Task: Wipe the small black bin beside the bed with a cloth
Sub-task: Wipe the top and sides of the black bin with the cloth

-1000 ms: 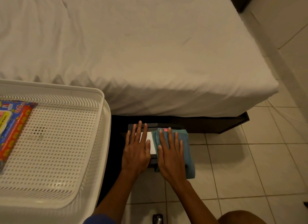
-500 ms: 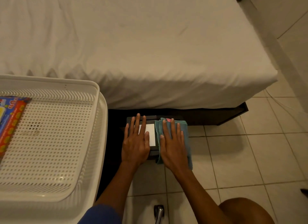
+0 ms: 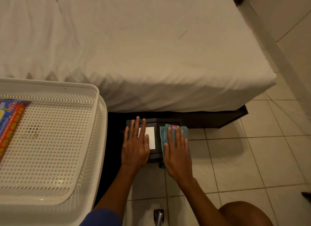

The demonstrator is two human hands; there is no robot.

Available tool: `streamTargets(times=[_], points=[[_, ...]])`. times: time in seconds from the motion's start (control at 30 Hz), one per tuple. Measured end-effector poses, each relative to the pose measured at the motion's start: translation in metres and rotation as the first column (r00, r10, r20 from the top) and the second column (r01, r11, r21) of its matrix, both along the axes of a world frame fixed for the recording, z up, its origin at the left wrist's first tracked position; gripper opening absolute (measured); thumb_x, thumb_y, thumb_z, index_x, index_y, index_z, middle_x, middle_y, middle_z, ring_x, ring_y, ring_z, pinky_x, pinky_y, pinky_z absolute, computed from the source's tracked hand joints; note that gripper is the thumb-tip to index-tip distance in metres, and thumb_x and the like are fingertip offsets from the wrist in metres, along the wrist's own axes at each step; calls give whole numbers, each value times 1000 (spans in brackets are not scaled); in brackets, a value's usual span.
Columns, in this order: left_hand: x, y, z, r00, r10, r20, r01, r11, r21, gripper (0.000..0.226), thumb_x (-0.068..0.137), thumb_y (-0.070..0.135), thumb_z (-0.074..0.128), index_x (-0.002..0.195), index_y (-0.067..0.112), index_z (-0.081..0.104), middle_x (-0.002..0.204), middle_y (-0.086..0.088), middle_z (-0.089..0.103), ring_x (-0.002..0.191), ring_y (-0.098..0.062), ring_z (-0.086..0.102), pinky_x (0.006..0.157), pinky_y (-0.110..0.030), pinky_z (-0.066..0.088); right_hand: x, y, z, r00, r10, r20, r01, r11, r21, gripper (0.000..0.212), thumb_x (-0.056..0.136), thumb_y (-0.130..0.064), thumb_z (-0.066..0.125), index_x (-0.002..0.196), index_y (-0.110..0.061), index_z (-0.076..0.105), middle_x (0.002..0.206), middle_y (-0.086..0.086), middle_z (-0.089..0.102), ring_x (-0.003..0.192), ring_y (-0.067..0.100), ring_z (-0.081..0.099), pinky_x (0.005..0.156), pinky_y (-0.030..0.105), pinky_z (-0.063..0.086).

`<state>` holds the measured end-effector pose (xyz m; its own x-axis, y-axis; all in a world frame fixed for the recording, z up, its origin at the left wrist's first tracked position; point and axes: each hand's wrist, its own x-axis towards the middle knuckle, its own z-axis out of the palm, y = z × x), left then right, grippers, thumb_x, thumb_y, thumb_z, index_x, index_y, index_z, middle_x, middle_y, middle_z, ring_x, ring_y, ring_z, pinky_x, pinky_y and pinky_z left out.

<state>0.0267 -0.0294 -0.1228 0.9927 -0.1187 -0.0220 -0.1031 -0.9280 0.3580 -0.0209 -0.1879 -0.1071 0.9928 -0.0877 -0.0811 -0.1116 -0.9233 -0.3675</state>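
The small black bin (image 3: pixel 156 156) stands on the floor against the bed's dark base, its lid bearing a white rectangular label (image 3: pixel 150 136). My left hand (image 3: pixel 136 145) lies flat on the lid's left half, fingers spread and partly over the label. My right hand (image 3: pixel 178 151) presses flat on a folded teal cloth (image 3: pixel 164 133) that covers the lid's right side and hangs over its near right corner. Most of the bin's body is hidden beneath the lid and my hands.
A white perforated basket (image 3: pixel 50 141) fills the left, with a colourful packet (image 3: pixel 10 123) at its left edge. The white-sheeted bed (image 3: pixel 143 49) spans the top. Beige floor tiles (image 3: pixel 244 158) lie to the right. A chrome part (image 3: pixel 159 216) and my knee (image 3: pixel 242 214) sit at the bottom.
My right hand and the cloth have shifted slightly away from me and rightward over the lid. My left hand holds its place on the bin. The view has moved a little.
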Motion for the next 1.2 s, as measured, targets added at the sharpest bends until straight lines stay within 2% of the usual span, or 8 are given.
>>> streamTargets(times=[0.13,0.37,0.47,0.57,0.77,0.93,1.03,1.2], points=[[1,2,0,999,-39,-3,39,999,21,62,101,41,17,157,23,-2,166,-1,-6,153,-16,-7,125,-41,4,-26,1,-6,994,10,105,-13,1000,24,57,103,-46,9,153,-21,2,158,7,9,147,7,-12,117,34,-1],[3,2,-1,998,-58,-9,58,997,53,64,101,42,20,157,21,-1,166,-3,-6,153,-18,-7,124,-43,6,34,-12,-3,1000,11,-10,-11,999,-37,62,102,-43,17,153,-23,-13,160,6,-17,147,21,-18,120,43,-3],[3,1,0,999,-35,-1,35,998,49,63,101,41,21,157,22,-1,166,-3,-5,153,-18,-6,124,-42,6,51,-26,-2,998,23,-52,-22,1000,12,64,101,-44,18,148,-28,-22,160,5,-21,147,21,-17,121,44,-1],[3,-1,0,1000,-19,0,19,999,37,61,102,40,19,157,23,-1,166,-2,-5,153,-17,-5,125,-43,6,47,-32,-4,999,-19,-49,25,994,109,63,100,-46,16,151,-29,-18,160,1,-20,147,18,-17,121,43,1],[2,-3,2,1000,6,-7,-6,1000,27,62,101,40,19,157,23,2,166,-2,-2,153,-18,-2,124,-46,6,-24,-18,-10,993,-106,-51,113,980,164,63,97,-50,10,153,-29,-10,161,-1,-17,147,18,-20,119,47,8],[2,-2,-1,1000,0,-7,0,999,38,62,100,40,19,157,23,0,166,-2,-3,153,-18,-3,124,-46,5,-46,7,-13,986,-166,-24,167,984,62,61,99,-39,19,154,-21,2,162,9,-3,148,28,-9,115,53,9],[3,-2,-1,1000,-6,-6,6,999,33,63,100,40,18,157,22,0,166,-3,-3,153,-19,-2,124,-45,4,-51,23,-15,986,-166,2,166,984,70,60,99,-36,23,155,-20,6,162,9,3,148,28,-4,115,53,12],[3,-1,-1,1000,-25,-5,25,999,44,64,100,41,19,157,22,-1,166,-3,-6,153,-20,-4,124,-45,4,-44,14,-14,996,-91,21,90,995,35,57,102,-42,10,154,-21,5,161,11,9,148,28,2,119,51,12]])
